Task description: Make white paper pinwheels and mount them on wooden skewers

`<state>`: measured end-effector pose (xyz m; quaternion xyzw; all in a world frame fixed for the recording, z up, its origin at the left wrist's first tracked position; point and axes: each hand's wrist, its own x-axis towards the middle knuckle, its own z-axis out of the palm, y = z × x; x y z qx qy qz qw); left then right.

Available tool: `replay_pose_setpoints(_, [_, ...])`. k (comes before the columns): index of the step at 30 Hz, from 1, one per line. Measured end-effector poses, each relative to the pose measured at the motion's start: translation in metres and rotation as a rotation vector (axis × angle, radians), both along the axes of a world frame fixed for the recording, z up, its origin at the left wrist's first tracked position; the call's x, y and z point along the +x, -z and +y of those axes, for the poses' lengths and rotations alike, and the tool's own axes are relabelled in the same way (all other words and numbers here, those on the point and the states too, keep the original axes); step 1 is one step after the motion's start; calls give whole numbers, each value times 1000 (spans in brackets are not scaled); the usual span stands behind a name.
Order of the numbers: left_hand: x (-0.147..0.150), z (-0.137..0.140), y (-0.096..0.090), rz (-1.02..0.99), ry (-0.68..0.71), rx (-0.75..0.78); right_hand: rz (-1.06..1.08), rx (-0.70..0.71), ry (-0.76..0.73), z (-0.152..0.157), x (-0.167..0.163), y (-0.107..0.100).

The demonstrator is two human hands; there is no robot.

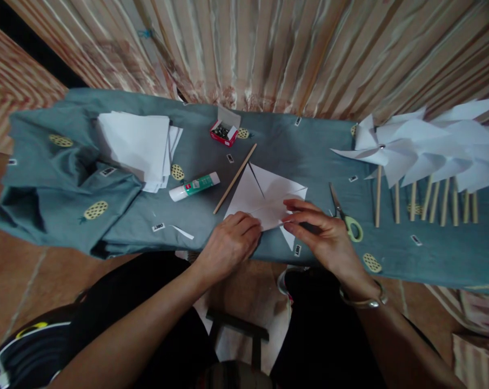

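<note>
A white square sheet of paper with slits cut in from its corners lies on the cloth in front of me. My left hand presses on its lower left part, the fingers bent and closed on the edge. At the lower right edge, my right hand has thumb and fingertips close together around the paper, the other fingers loosely bent. A thin wooden stick lies slanted along the sheet's left side. Scissors with pale green handles rest just right of my right hand.
A glue stick and a stack of white paper are to the left. Behind the sheet stands an open red box of small metal pins. Several white paper pinwheels on sticks overlap at the right. A paper scrap lies near the front edge.
</note>
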<state>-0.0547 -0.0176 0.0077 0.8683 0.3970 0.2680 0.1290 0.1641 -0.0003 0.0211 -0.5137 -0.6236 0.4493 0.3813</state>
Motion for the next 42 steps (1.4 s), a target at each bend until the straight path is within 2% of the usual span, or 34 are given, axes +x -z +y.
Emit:
replay_pose_setpoints(5, [3,-4,0,-22,-6,-67,-35,36,66,9,-13,8])
replay_pose_setpoints(10, [4,-5,1,-52,21,-92,-152,89,57,13,-21,9])
replay_pose_setpoints(15, [3,-4,2,-58,42,-115,-171,119,73,15,-21,12])
replay_pose_setpoints(26, [6,-8,10,-144,-48,-43,-351,220,36,14,-27,10])
replay_pose_setpoints(34, [6,-9,10,-139,18,-67,-414,256,38,12,-30,14])
replay_pose_setpoints(42, [5,-9,11,-125,14,-63,-450,295,38,9,-26,14])
